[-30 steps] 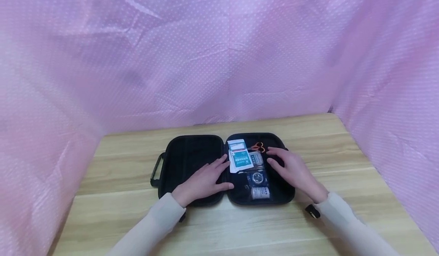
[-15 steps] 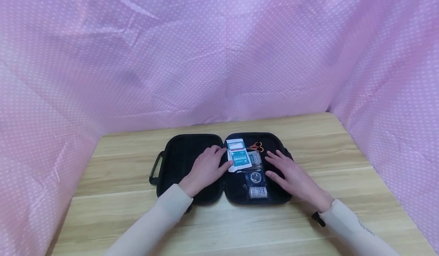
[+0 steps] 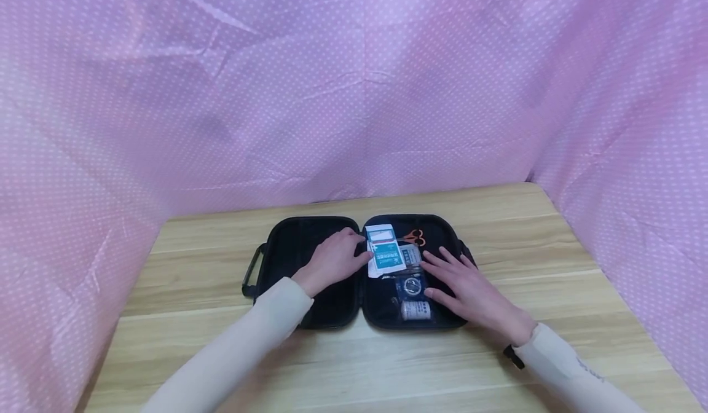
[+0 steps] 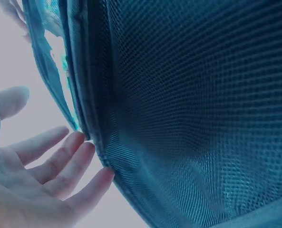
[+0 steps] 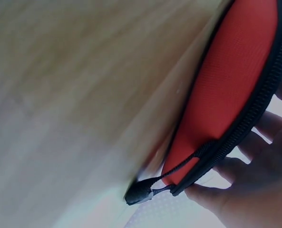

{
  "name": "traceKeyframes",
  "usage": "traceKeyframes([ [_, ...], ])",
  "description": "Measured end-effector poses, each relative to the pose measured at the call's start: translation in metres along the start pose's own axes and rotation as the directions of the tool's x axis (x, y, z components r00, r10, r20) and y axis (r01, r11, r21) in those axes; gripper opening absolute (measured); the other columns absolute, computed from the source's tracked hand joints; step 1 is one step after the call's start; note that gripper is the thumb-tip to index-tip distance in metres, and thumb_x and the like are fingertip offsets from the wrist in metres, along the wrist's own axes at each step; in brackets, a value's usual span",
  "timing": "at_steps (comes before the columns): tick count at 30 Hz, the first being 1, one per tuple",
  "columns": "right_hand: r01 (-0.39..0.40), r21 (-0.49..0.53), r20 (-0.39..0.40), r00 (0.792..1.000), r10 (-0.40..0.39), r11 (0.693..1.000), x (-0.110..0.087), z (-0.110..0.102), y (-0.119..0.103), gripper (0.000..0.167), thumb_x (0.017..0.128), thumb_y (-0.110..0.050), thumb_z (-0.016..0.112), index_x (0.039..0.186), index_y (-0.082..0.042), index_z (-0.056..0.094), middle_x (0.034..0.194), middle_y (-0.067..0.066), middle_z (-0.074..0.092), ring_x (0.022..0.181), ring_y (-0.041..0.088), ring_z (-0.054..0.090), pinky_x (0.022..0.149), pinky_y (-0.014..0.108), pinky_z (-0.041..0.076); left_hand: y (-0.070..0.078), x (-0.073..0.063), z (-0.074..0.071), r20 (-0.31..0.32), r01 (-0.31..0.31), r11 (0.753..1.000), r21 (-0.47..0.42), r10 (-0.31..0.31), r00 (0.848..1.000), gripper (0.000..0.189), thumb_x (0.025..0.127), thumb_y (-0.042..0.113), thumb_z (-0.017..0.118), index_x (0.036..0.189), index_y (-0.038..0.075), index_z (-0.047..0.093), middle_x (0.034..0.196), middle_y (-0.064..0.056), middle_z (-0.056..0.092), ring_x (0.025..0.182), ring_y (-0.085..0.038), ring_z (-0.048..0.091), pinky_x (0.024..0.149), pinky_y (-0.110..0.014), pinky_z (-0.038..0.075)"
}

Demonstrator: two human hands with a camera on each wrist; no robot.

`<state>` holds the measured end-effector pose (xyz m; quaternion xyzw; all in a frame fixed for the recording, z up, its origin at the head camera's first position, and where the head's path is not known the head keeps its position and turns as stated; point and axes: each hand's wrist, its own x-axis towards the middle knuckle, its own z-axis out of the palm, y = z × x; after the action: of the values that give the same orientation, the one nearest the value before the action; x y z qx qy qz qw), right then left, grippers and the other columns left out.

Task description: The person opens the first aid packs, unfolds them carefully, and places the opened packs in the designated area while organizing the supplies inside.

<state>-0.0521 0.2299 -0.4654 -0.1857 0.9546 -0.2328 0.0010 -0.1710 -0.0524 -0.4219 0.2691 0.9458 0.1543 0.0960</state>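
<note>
A black first-aid case (image 3: 275, 265) lies unfolded on the table; its outside is red in the right wrist view. My left hand (image 3: 332, 258) is over the left half, fingertips near the middle fold and the white-and-teal packets (image 3: 387, 257). In the left wrist view its fingers (image 4: 69, 166) are loosely bent by the mesh-lined rim (image 4: 95, 118). Fingers spread, my right hand (image 3: 464, 287) lies over the right half, beside a clear-wrapped bandage roll (image 3: 416, 310) and a blue pouch with a round ring (image 3: 412, 286). Orange-handled scissors (image 3: 416, 237) sit above it.
The wooden table (image 3: 354, 376) carries the case. A carrying handle (image 3: 251, 271) sticks out at its left. A zipper pull (image 5: 140, 191) hangs from the right half's edge. Pink dotted sheeting (image 3: 354, 93) encloses the table at the back and sides.
My left hand has shifted up along the fold, away from me. My right hand has come slightly down from beside the scissors, and its fingers have spread and straightened. The contents stay put.
</note>
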Motion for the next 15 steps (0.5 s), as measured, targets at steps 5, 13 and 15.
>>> traceKeyframes([
  [5, 0.005, 0.002, 0.005, 1.0, -0.005, 1.0, 0.001, 0.001, -0.001, 0.059, 0.103, -0.046, 0.061, 0.15, -0.011, 0.056, 0.163, 0.007, 0.042, 0.153, 0.041, 0.027, 0.119, 0.07, 0.017, -0.002, 0.013, 0.004, -0.006, 0.072, 0.995, -0.074, -0.072, 0.997, 0.043, 0.098, 0.039, 0.071, 0.124, 0.006, 0.074, 0.112, -0.01, 0.065, 0.091, -0.023, 0.06, 0.079, -0.043, 0.057],
  [13, 0.003, 0.009, -0.002, 1.0, -0.003, 1.0, 0.0, 0.003, 0.0, 0.058, 0.104, -0.046, 0.06, 0.15, -0.012, 0.056, 0.163, 0.006, 0.042, 0.153, 0.041, 0.028, 0.118, 0.071, 0.017, -0.003, 0.027, 0.02, -0.066, 0.13, 0.977, -0.171, -0.143, 0.987, 0.053, 0.089, 0.047, 0.08, 0.117, 0.004, 0.065, 0.112, -0.01, 0.058, 0.09, -0.023, 0.055, 0.079, -0.04, 0.054],
  [15, 0.002, 0.008, -0.002, 1.0, -0.002, 1.0, 0.0, 0.002, 0.0, 0.058, 0.104, -0.047, 0.059, 0.15, -0.012, 0.056, 0.163, 0.006, 0.041, 0.153, 0.041, 0.028, 0.118, 0.071, 0.017, -0.004, 0.03, 0.024, -0.084, 0.133, 0.975, -0.18, -0.15, 0.985, 0.058, 0.087, 0.047, 0.083, 0.119, 0.003, 0.062, 0.113, -0.011, 0.057, 0.091, -0.024, 0.055, 0.08, -0.04, 0.054],
])
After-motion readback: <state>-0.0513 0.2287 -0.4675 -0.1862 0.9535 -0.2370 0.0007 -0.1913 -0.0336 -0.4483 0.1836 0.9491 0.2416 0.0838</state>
